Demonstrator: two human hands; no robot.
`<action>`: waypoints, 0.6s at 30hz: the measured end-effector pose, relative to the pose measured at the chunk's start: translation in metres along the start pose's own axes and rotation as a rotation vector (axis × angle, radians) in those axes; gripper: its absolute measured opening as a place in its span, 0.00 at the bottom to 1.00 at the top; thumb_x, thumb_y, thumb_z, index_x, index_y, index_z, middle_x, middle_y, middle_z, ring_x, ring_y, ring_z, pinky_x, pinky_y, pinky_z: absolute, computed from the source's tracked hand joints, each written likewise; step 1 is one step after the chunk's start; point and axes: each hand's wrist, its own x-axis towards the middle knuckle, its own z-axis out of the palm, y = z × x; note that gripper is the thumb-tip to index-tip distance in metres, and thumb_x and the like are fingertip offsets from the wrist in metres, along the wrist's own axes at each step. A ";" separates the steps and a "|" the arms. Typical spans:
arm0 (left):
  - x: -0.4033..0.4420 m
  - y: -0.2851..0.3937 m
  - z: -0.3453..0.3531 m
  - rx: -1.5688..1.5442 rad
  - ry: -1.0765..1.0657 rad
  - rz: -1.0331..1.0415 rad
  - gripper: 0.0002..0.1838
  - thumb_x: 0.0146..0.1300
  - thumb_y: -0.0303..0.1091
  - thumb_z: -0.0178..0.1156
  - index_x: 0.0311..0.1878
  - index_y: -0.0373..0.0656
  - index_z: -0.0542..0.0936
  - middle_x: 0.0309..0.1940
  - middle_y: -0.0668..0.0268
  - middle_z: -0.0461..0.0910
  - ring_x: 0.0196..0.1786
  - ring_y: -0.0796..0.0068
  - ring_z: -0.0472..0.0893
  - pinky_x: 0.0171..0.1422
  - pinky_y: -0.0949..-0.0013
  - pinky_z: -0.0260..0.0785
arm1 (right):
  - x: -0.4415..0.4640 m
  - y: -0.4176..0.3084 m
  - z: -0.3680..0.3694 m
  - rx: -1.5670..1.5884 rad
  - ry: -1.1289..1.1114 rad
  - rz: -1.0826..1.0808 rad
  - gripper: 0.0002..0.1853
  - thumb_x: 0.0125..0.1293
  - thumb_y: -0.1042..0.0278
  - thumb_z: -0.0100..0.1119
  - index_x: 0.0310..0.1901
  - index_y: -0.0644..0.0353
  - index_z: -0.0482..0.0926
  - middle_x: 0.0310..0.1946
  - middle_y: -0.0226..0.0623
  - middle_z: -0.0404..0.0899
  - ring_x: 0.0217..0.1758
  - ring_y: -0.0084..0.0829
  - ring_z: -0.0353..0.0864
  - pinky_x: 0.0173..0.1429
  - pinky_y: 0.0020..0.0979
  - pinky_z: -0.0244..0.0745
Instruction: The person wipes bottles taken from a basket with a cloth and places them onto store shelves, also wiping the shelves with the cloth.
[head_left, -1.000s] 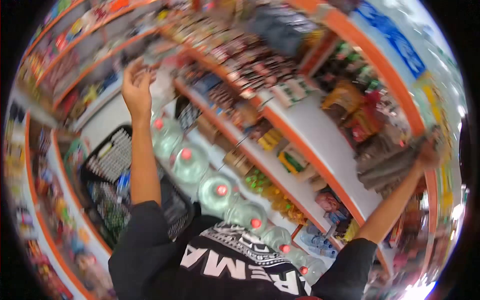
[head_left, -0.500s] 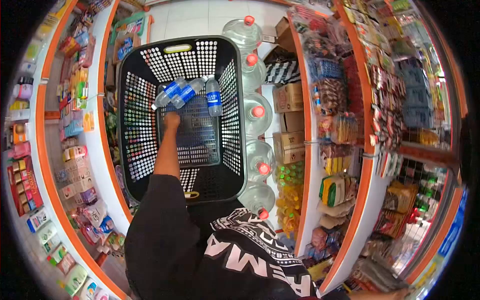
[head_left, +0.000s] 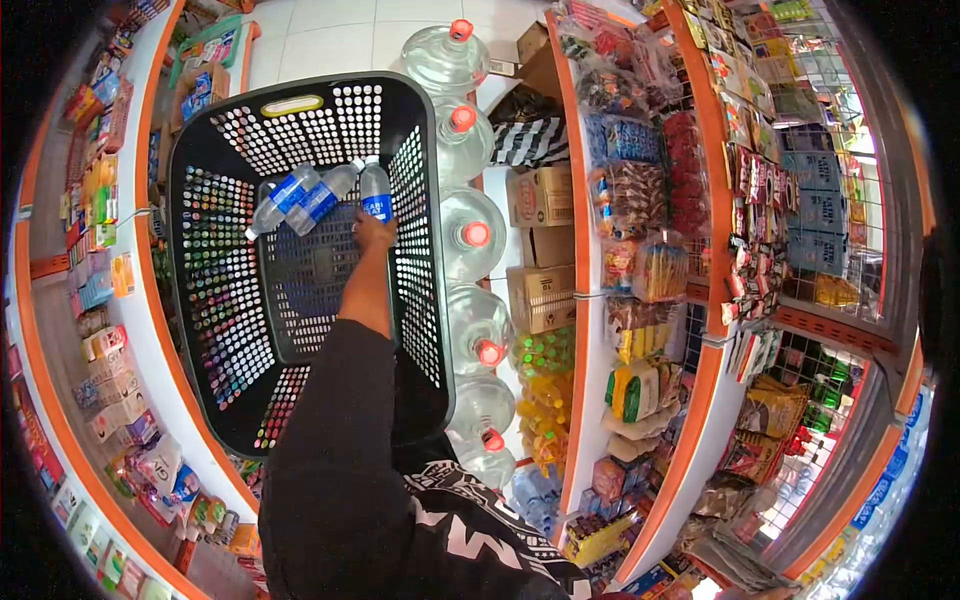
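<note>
Inside a black perforated basket [head_left: 432,300], my left hand [head_left: 375,232] has its fingers round the lower end of a clear water bottle [head_left: 376,192] with a blue label. Two more such bottles, one [head_left: 285,198] and another [head_left: 322,200], lie slanted against each other to its left, near the basket's far end. Of my right hand [head_left: 778,593] only a sliver shows at the bottom right edge, beside a dark grey-brown package [head_left: 735,555]; its fingers are hidden.
Large clear water jugs [head_left: 470,235] with red caps stand in a row along the basket's right side. Beyond them are cardboard boxes [head_left: 542,195] and orange-edged shelves [head_left: 590,300] of packaged goods. More shelves [head_left: 140,270] run along the left. White floor tiles [head_left: 335,45] show at the top.
The view has turned down to the basket. My left hand has gone from raised in the air into the basket, then right to the rightmost bottle. My right hand has moved mostly out of view.
</note>
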 end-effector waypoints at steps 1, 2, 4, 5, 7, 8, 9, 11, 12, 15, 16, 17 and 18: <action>0.002 -0.007 -0.003 0.019 -0.069 0.067 0.38 0.42 0.52 0.69 0.50 0.33 0.71 0.49 0.47 0.74 0.50 0.50 0.76 0.54 0.55 0.69 | -0.002 0.004 0.002 -0.307 0.061 -0.169 0.17 0.50 0.49 0.69 0.24 0.55 0.79 0.22 0.33 0.80 0.22 0.29 0.75 0.26 0.30 0.71; 0.004 -0.015 -0.009 0.039 -0.137 0.135 0.38 0.44 0.53 0.68 0.51 0.33 0.70 0.48 0.49 0.75 0.49 0.52 0.77 0.53 0.56 0.69 | -0.003 0.008 0.004 -0.317 0.053 -0.169 0.17 0.50 0.49 0.69 0.24 0.55 0.79 0.22 0.33 0.80 0.22 0.29 0.75 0.26 0.30 0.71; 0.002 -0.031 -0.025 0.068 -0.200 0.211 0.39 0.45 0.54 0.67 0.52 0.33 0.69 0.46 0.51 0.77 0.47 0.54 0.78 0.53 0.57 0.70 | 0.000 0.020 0.011 -0.294 0.144 -0.135 0.18 0.50 0.48 0.69 0.23 0.55 0.79 0.19 0.33 0.78 0.21 0.30 0.74 0.26 0.31 0.70; -0.006 -0.043 -0.034 -0.406 -0.433 0.129 0.31 0.48 0.49 0.66 0.48 0.35 0.72 0.42 0.54 0.78 0.44 0.57 0.79 0.50 0.56 0.72 | 0.000 0.026 0.012 -0.282 0.192 -0.115 0.18 0.51 0.48 0.68 0.23 0.55 0.79 0.18 0.33 0.78 0.20 0.30 0.73 0.26 0.31 0.70; -0.020 -0.065 -0.053 -0.873 -0.652 0.050 0.23 0.50 0.44 0.65 0.44 0.36 0.75 0.38 0.58 0.79 0.40 0.59 0.80 0.47 0.56 0.74 | -0.008 0.008 0.004 -0.316 0.153 -0.161 0.18 0.51 0.48 0.68 0.23 0.55 0.78 0.18 0.33 0.77 0.21 0.30 0.73 0.26 0.31 0.70; -0.027 -0.075 -0.063 -0.975 -0.784 -0.074 0.23 0.52 0.43 0.64 0.46 0.36 0.74 0.40 0.59 0.79 0.42 0.62 0.80 0.48 0.57 0.73 | -0.017 -0.028 -0.006 -0.338 0.119 -0.213 0.18 0.51 0.48 0.68 0.23 0.55 0.78 0.17 0.33 0.76 0.21 0.29 0.73 0.27 0.31 0.70; -0.034 -0.084 -0.072 -1.073 -0.915 -0.204 0.23 0.54 0.42 0.62 0.48 0.36 0.73 0.41 0.60 0.78 0.44 0.64 0.79 0.49 0.59 0.73 | -0.019 -0.044 -0.011 -0.359 0.084 -0.266 0.18 0.51 0.47 0.68 0.23 0.54 0.78 0.16 0.33 0.75 0.22 0.29 0.74 0.27 0.31 0.70; -0.048 -0.096 -0.090 -1.154 -0.968 -0.144 0.24 0.54 0.43 0.62 0.50 0.36 0.72 0.43 0.59 0.78 0.45 0.64 0.79 0.50 0.58 0.73 | -0.019 -0.030 -0.008 -0.394 0.005 -0.190 0.19 0.52 0.47 0.67 0.30 0.55 0.77 0.20 0.34 0.76 0.25 0.29 0.75 0.31 0.32 0.72; -0.055 -0.101 -0.101 -1.242 -1.026 -0.095 0.26 0.54 0.44 0.62 0.51 0.36 0.71 0.44 0.59 0.77 0.47 0.64 0.78 0.51 0.57 0.72 | -0.017 -0.017 -0.004 -0.417 -0.070 -0.124 0.21 0.52 0.46 0.67 0.36 0.56 0.76 0.24 0.35 0.77 0.28 0.30 0.77 0.34 0.33 0.75; -0.084 -0.095 -0.151 -1.357 -1.077 0.091 0.30 0.53 0.45 0.63 0.54 0.36 0.69 0.47 0.58 0.76 0.49 0.63 0.77 0.53 0.55 0.71 | -0.008 0.019 0.016 -0.369 -0.045 -0.097 0.21 0.55 0.47 0.63 0.39 0.57 0.76 0.28 0.36 0.77 0.32 0.31 0.77 0.38 0.34 0.74; -0.099 -0.085 -0.175 -1.380 -1.077 0.201 0.31 0.52 0.45 0.63 0.55 0.35 0.68 0.48 0.57 0.75 0.50 0.63 0.77 0.54 0.54 0.71 | -0.011 0.024 0.019 -0.331 -0.029 -0.091 0.21 0.56 0.47 0.60 0.40 0.58 0.76 0.30 0.36 0.77 0.34 0.31 0.77 0.39 0.35 0.74; -0.114 -0.071 -0.198 -1.401 -1.078 0.313 0.33 0.52 0.45 0.64 0.56 0.35 0.67 0.49 0.57 0.75 0.51 0.62 0.76 0.55 0.54 0.70 | -0.016 0.020 0.019 -0.285 -0.017 -0.080 0.21 0.58 0.48 0.58 0.41 0.58 0.76 0.32 0.37 0.77 0.36 0.31 0.77 0.41 0.35 0.73; -0.130 -0.055 -0.221 -1.391 -1.078 0.346 0.33 0.52 0.45 0.64 0.56 0.35 0.67 0.49 0.57 0.75 0.51 0.62 0.76 0.55 0.54 0.70 | -0.021 0.011 0.016 -0.229 -0.006 -0.063 0.21 0.59 0.48 0.56 0.42 0.59 0.76 0.34 0.37 0.77 0.37 0.31 0.76 0.43 0.36 0.73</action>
